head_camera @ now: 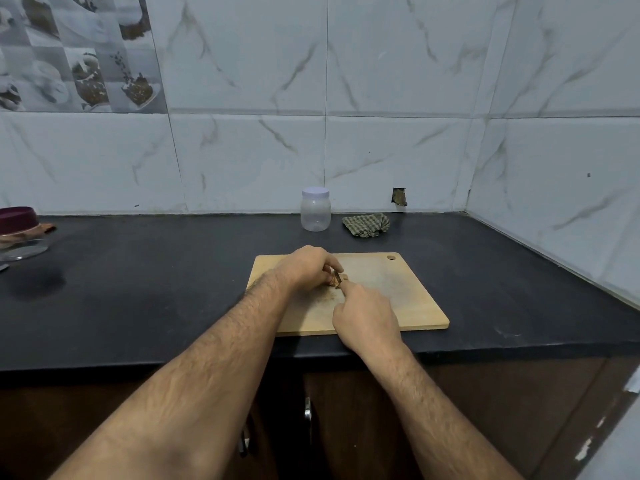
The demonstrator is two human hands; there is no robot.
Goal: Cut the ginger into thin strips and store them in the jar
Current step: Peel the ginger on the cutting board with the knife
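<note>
A wooden cutting board (408, 299) lies on the black counter. My left hand (306, 266) curls over a small brown piece of ginger (333, 280) near the board's middle and holds it down. My right hand (365, 315) grips a knife; only a short bit of the blade (337, 274) shows at the ginger, the handle is hidden in my fist. Fine ginger scraps (327, 296) lie on the board between my hands. A clear plastic jar (315, 211) with a white lid on stands behind the board by the wall.
A crumpled checked cloth (366, 225) lies right of the jar. At the far left stand a maroon lidded container (17, 218) and a glass dish (24, 249). Tiled walls close the back and right. The counter's front edge (485, 351) runs just below the board.
</note>
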